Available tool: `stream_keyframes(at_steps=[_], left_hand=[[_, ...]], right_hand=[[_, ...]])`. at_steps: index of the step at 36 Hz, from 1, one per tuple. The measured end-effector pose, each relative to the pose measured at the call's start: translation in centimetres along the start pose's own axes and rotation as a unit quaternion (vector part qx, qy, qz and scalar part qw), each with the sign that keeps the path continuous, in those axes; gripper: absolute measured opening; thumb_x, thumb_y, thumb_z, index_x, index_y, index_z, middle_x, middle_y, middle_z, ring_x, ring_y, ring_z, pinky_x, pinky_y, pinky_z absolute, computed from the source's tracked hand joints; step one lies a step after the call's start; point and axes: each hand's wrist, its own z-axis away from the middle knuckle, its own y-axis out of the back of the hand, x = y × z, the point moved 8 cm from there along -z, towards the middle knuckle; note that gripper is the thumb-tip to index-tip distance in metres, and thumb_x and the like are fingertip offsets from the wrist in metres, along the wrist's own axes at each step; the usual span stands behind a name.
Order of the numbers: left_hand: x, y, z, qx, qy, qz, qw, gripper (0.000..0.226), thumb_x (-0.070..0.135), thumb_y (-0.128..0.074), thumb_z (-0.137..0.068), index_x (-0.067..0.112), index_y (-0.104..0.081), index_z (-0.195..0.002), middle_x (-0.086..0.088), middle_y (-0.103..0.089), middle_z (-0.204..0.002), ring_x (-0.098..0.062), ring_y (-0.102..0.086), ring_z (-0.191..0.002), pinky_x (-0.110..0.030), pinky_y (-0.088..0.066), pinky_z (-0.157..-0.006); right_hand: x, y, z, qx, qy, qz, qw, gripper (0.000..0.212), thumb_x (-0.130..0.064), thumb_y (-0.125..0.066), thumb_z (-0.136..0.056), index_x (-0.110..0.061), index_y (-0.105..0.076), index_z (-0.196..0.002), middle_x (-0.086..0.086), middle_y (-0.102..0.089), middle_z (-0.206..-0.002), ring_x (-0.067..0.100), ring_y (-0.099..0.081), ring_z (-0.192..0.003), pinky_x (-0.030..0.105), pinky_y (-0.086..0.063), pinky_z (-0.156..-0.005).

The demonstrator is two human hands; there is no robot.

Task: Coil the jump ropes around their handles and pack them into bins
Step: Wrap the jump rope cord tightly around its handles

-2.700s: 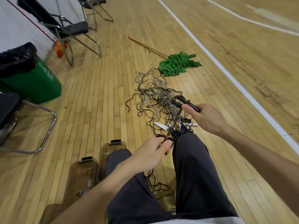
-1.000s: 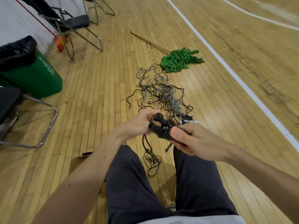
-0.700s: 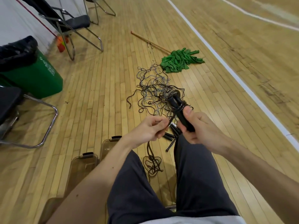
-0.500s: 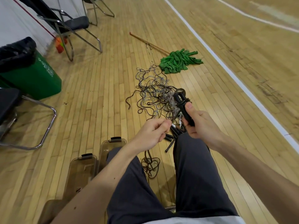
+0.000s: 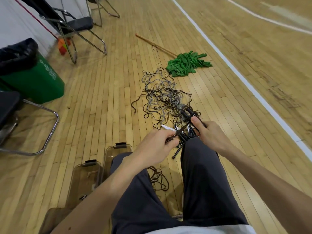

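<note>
My right hand (image 5: 209,135) grips a pair of black jump rope handles (image 5: 189,114), their tips pointing away from me with a few turns of dark rope around them. My left hand (image 5: 157,146) pinches the brown rope (image 5: 181,130) that runs taut up to the handles. The slack of that rope lies in loops (image 5: 158,180) on the floor between my knees. A tangled pile of dark and grey jump ropes (image 5: 163,97) spreads on the floor ahead, with loose black handles (image 5: 182,141) and a white handle (image 5: 166,127) at its near end.
Two clear brown plastic bins (image 5: 84,179) (image 5: 116,149) stand by my left knee. A green mop (image 5: 185,64) lies beyond the pile. A green trash bin (image 5: 32,76) and folding chairs (image 5: 70,27) stand to the left. A white court line (image 5: 253,88) runs on the right.
My left hand has drawn the rope down and left, away from the handles, after passing it around them a second ago. My right hand tilted the handles forward and to the right.
</note>
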Motion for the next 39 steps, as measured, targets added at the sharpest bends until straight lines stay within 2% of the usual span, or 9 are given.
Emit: stream_keyframes(at_steps=[3,8,15,21,24,27,30,34,39], left_hand=[[0.9,0.0,0.3,0.023,-0.015,-0.082,0.996,0.031,0.034,-0.051,-0.103,0.019,-0.063,-0.127,0.006,-0.061,-0.072,-0.012,-0.057,-0.067,-0.034,-0.052,-0.067],[2.2,0.1,0.3,0.024,-0.027,-0.16,0.986,0.03,0.032,-0.047,-0.105,0.018,-0.062,-0.127,0.005,-0.057,-0.08,-0.016,-0.055,-0.074,-0.029,-0.043,-0.065],[3.9,2.6,-0.8,-0.036,-0.082,-0.268,0.959,0.024,0.031,-0.049,-0.104,0.019,-0.068,-0.112,0.006,-0.059,-0.086,-0.012,-0.052,-0.075,-0.025,-0.04,-0.064],[4.6,4.7,-1.3,-0.116,-0.137,-0.254,0.95,0.02,0.033,-0.062,-0.097,0.023,-0.074,-0.109,0.02,-0.061,-0.086,0.003,-0.052,-0.077,-0.027,-0.049,-0.087],[4.9,5.4,-1.6,-0.134,-0.149,-0.215,0.956,0.018,0.033,-0.065,-0.096,0.022,-0.076,-0.105,0.028,-0.058,-0.08,0.014,-0.053,-0.073,-0.007,-0.037,-0.074],[5.1,5.8,-1.8,-0.142,-0.158,-0.176,0.961,0.017,0.031,-0.068,-0.094,0.02,-0.078,-0.102,0.03,-0.057,-0.076,0.018,-0.055,-0.072,-0.001,-0.036,-0.068],[5.1,5.6,-1.9,-0.165,-0.154,-0.137,0.965,0.013,0.027,-0.071,-0.092,0.018,-0.078,-0.097,0.026,-0.06,-0.07,0.014,-0.058,-0.071,-0.002,-0.037,-0.066],[4.4,5.2,-2.1,-0.195,-0.149,-0.075,0.966,0.01,0.025,-0.074,-0.09,0.017,-0.079,-0.092,0.009,-0.071,-0.073,-0.006,-0.066,-0.072,-0.011,-0.045,-0.064],[3.1,4.6,-2.2,-0.221,-0.143,0.035,0.964,0.013,0.018,-0.073,-0.091,0.006,-0.077,-0.092,-0.014,-0.07,-0.076,-0.03,-0.061,-0.07,-0.036,-0.049,-0.065]], right_hand=[[0.4,-0.3,-0.2,0.003,-0.007,0.031,0.999,0.064,-0.065,-0.041,-0.098,-0.013,-0.054,-0.062,-0.003,-0.048,-0.052,0.009,-0.041,-0.044,0.03,-0.035,-0.055],[0.4,-1.4,-0.1,-0.01,-0.017,0.091,0.996,0.066,-0.067,-0.037,-0.097,-0.012,-0.053,-0.065,0.002,-0.051,-0.057,0.02,-0.048,-0.053,0.033,-0.037,-0.057],[0.4,-4.4,1.4,-0.158,-0.043,0.16,0.973,0.064,-0.067,-0.036,-0.097,-0.014,-0.052,-0.066,0.002,-0.052,-0.059,0.018,-0.049,-0.052,0.032,-0.04,-0.056],[-0.8,-5.3,4.3,-0.284,-0.07,0.131,0.947,0.058,-0.066,-0.039,-0.098,-0.014,-0.046,-0.072,-0.008,-0.039,-0.045,0.016,-0.036,-0.041,0.027,-0.032,-0.045],[-2.5,-5.2,5.4,-0.323,-0.049,0.119,0.937,0.056,-0.063,-0.039,-0.099,-0.014,-0.045,-0.072,-0.01,-0.037,-0.043,0.014,-0.034,-0.041,0.024,-0.033,-0.045],[-3.7,-5.3,6.3,-0.355,-0.028,0.12,0.927,0.058,-0.064,-0.039,-0.097,-0.012,-0.046,-0.073,-0.009,-0.039,-0.046,0.016,-0.038,-0.045,0.027,-0.039,-0.05],[-4.4,-5.4,7.2,-0.378,-0.005,0.137,0.915,0.063,-0.07,-0.037,-0.094,-0.012,-0.05,-0.073,-0.003,-0.044,-0.051,0.02,-0.043,-0.05,0.028,-0.043,-0.055],[-5.3,-5.5,8.5,-0.41,0.011,0.113,0.905,0.061,-0.068,-0.035,-0.095,-0.011,-0.05,-0.077,-0.006,-0.042,-0.051,0.014,-0.042,-0.048,0.021,-0.042,-0.054],[-6.3,-5.4,9.7,-0.417,0.046,0.096,0.903,0.071,-0.059,-0.031,-0.1,0.006,-0.054,-0.084,-0.002,-0.042,-0.057,0.009,-0.038,-0.049,0.012,-0.038,-0.053]])
